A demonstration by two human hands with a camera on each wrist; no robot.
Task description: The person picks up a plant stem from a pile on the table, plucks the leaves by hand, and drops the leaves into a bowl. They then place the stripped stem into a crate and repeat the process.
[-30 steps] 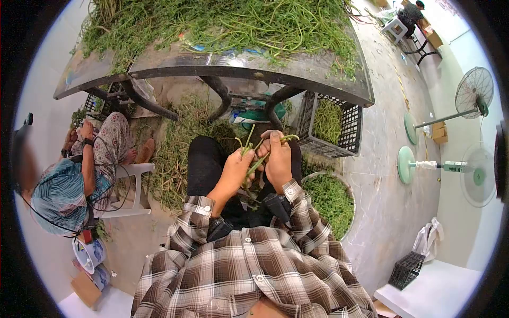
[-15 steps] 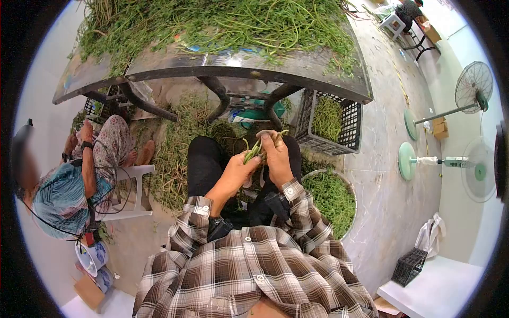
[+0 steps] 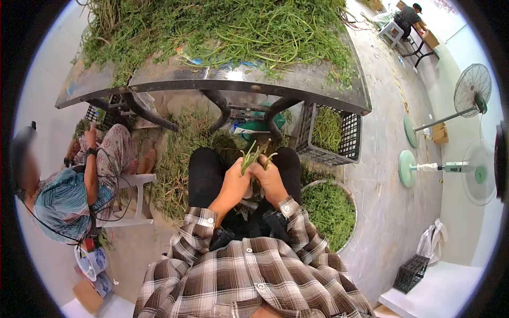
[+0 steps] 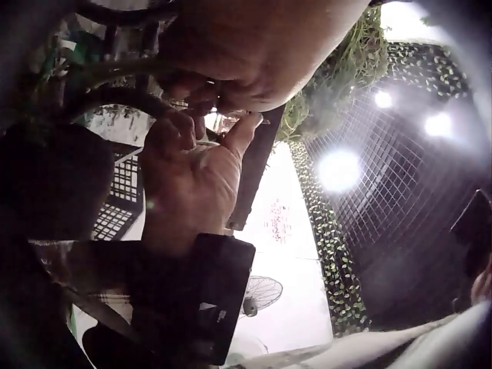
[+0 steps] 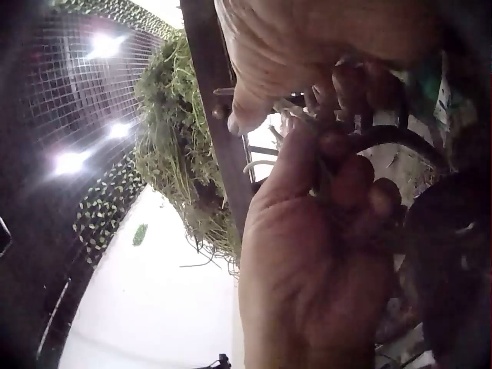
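Observation:
Green stems [image 3: 249,159] stick up from between two hands held together above the person's lap. The left hand [image 3: 234,183] curls its fingers round the stems, its thumb near their middle. Against it, the right hand [image 3: 271,180] pinches stems too, with short ends showing past its thumb. In the right wrist view both hands meet, and pale stems [image 5: 296,108] pass between thumb and fingers. The left wrist view shows the right hand [image 4: 192,184] with fingers bent beside the left hand [image 4: 261,54]; the stems there are mostly hidden.
A table [image 3: 212,79] bears a heap of greens. Under its right end stands a black crate [image 3: 350,132] of stems; below that is a round tray [image 3: 354,209] of leaves. A person [image 3: 63,196] sits at left. Cut greens [image 3: 183,153] cover the floor, and fans [image 3: 407,168] stand at right.
The hands have drawn closer together and slightly lower, the right one turning inward. The stems now point up from between them. At left, the seated person's hand has shifted a little.

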